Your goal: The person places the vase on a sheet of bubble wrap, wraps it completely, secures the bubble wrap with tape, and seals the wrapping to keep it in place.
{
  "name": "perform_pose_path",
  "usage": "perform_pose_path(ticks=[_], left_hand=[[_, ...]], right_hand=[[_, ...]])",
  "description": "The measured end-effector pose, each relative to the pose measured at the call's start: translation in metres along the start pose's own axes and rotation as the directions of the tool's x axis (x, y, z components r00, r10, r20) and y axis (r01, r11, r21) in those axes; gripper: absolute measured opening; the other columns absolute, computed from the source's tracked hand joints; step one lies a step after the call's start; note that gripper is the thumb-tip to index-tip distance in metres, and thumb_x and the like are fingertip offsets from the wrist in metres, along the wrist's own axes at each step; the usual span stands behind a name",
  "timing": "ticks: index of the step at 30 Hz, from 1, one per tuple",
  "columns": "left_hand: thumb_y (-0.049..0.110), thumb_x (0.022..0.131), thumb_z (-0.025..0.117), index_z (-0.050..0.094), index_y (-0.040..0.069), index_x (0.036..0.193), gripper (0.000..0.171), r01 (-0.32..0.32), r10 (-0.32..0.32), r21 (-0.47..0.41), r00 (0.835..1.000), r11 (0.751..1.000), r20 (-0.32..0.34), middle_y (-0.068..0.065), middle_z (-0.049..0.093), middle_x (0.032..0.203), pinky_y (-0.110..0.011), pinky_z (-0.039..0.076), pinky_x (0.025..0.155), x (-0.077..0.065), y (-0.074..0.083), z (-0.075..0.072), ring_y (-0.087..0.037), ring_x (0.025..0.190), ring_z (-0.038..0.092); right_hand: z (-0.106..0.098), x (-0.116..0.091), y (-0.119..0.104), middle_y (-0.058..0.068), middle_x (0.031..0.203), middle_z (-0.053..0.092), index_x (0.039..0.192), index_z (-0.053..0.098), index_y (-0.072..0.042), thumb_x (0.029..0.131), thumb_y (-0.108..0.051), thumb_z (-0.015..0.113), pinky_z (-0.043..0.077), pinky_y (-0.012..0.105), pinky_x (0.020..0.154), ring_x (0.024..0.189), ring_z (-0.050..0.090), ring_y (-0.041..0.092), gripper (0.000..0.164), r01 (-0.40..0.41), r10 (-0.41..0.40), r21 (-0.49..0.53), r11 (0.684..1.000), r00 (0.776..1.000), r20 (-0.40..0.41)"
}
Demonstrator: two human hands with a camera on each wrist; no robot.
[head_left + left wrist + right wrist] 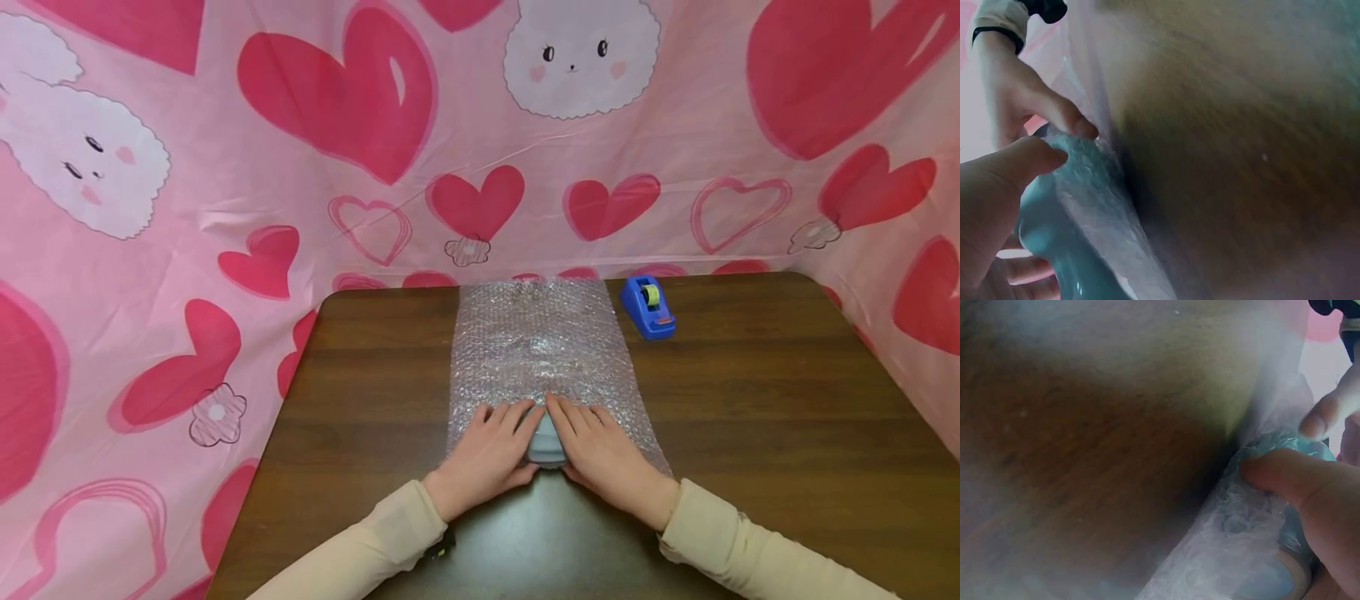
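Note:
A light-blue glossy, rounded object lies at the near end of a sheet of bubble wrap, mostly hidden between the two hands. My left hand holds its left side, and my right hand its right side, with the fingertips nearly meeting over the top. In the left wrist view, the left thumb presses the near edge of the wrap against the object's smooth curved wall. From the right wrist, the right thumb is seen pressing the wrap likewise. What kind of object it is, I cannot tell.
A blue tape dispenser with yellowish tape stands at the back right, beside the wrap's far end. The brown wooden table has a pink heart-patterned cloth hanging behind it and along its sides.

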State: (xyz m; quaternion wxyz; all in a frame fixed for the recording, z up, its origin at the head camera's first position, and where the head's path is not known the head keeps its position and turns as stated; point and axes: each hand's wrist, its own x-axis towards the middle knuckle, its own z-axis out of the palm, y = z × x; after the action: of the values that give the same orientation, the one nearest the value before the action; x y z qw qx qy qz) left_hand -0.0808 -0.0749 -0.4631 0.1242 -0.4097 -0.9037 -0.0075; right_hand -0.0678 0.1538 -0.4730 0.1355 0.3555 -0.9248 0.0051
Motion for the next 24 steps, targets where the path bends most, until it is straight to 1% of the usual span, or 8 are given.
perform_pose_path(ticks=[4, 6, 9, 11, 13, 17, 21, 24], left_hand=[[0.066, 0.085, 0.075, 0.045, 0.007, 0.155, 0.096, 0.025, -0.025, 0.002, 1.000, 1.000, 0.009, -0.011, 0.056, 0.145, -0.044, 0.047, 0.091, 0.001, 0.004, 0.002, -0.024, 0.121, 0.058], [0.072, 0.082, 0.074, 0.043, 0.006, 0.156, 0.103, 0.041, -0.041, 0.018, 0.999, 0.999, 0.017, -0.011, 0.054, 0.147, -0.044, 0.045, 0.092, 0.001, 0.006, 0.003, -0.025, 0.123, 0.057], [0.075, 0.079, 0.074, 0.041, 0.006, 0.157, 0.109, 0.062, -0.063, 0.047, 0.998, 0.997, 0.020, -0.011, 0.053, 0.148, -0.045, 0.045, 0.094, 0.001, 0.010, 0.005, -0.025, 0.124, 0.056], [0.074, 0.079, 0.075, 0.041, 0.006, 0.156, 0.109, 0.077, -0.078, 0.060, 0.997, 0.995, 0.012, -0.012, 0.053, 0.149, -0.046, 0.045, 0.094, 0.002, 0.011, 0.007, -0.026, 0.124, 0.056], [0.071, 0.080, 0.077, 0.042, 0.006, 0.155, 0.106, 0.092, -0.092, 0.065, 0.996, 0.994, 0.000, -0.014, 0.053, 0.149, -0.046, 0.045, 0.094, 0.002, 0.012, 0.009, -0.026, 0.125, 0.057], [0.060, 0.083, 0.081, 0.045, 0.007, 0.153, 0.095, 0.112, -0.111, 0.039, 0.994, 0.993, -0.025, -0.015, 0.053, 0.147, -0.045, 0.047, 0.092, 0.004, 0.010, 0.012, -0.027, 0.125, 0.058], [0.050, 0.086, 0.083, 0.048, 0.008, 0.151, 0.086, 0.106, -0.107, -0.013, 0.993, 0.994, -0.046, -0.014, 0.056, 0.142, -0.044, 0.048, 0.091, 0.005, 0.008, 0.012, -0.027, 0.123, 0.058], [0.049, 0.087, 0.082, 0.048, 0.009, 0.152, 0.084, 0.094, -0.096, -0.035, 0.994, 0.995, -0.049, -0.013, 0.057, 0.141, -0.044, 0.048, 0.091, 0.006, 0.006, 0.011, -0.026, 0.122, 0.059]], right_hand=[[-0.002, 0.001, 0.002, 0.025, 0.138, 0.060, 0.148, 0.044, 0.011, 0.079, -0.036, 0.090, 0.053, 0.051, 0.096, 0.116, 0.066, 0.035, 0.095, -0.006, 0.006, 0.011, 1.000, 1.000, 0.023], [-0.004, 0.002, 0.003, 0.026, 0.139, 0.060, 0.147, 0.045, 0.012, 0.081, -0.037, 0.088, 0.053, 0.051, 0.097, 0.118, 0.066, 0.035, 0.092, -0.010, 0.009, 0.027, 1.000, 0.999, 0.043], [-0.009, 0.003, 0.004, 0.029, 0.141, 0.057, 0.145, 0.047, 0.011, 0.082, -0.035, 0.088, 0.054, 0.053, 0.095, 0.117, 0.066, 0.037, 0.088, -0.019, 0.014, 0.083, 0.996, 0.998, 0.060], [-0.010, 0.005, 0.006, 0.029, 0.140, 0.057, 0.145, 0.048, 0.010, 0.082, -0.034, 0.089, 0.055, 0.053, 0.093, 0.115, 0.066, 0.039, 0.087, -0.020, 0.013, 0.119, 0.993, 0.998, 0.055], [-0.011, 0.007, 0.007, 0.026, 0.135, 0.058, 0.143, 0.050, 0.008, 0.080, -0.030, 0.091, 0.056, 0.052, 0.089, 0.110, 0.066, 0.037, 0.085, -0.013, 0.009, 0.152, 0.988, 1.000, 0.030], [-0.011, 0.011, 0.011, 0.016, 0.120, 0.060, 0.140, 0.054, 0.004, 0.077, -0.029, 0.093, 0.057, 0.047, 0.085, 0.100, 0.064, 0.030, 0.081, 0.013, -0.011, 0.152, 0.988, 1.000, -0.015], [-0.011, 0.012, 0.013, 0.014, 0.116, 0.061, 0.139, 0.055, 0.006, 0.077, -0.030, 0.092, 0.056, 0.046, 0.087, 0.100, 0.063, 0.028, 0.081, 0.017, -0.017, 0.155, 0.988, 1.000, -0.001], [-0.011, 0.012, 0.014, 0.016, 0.118, 0.063, 0.139, 0.054, 0.008, 0.078, -0.032, 0.092, 0.055, 0.049, 0.091, 0.103, 0.064, 0.029, 0.083, 0.008, -0.011, 0.172, 0.985, 1.000, 0.016]])
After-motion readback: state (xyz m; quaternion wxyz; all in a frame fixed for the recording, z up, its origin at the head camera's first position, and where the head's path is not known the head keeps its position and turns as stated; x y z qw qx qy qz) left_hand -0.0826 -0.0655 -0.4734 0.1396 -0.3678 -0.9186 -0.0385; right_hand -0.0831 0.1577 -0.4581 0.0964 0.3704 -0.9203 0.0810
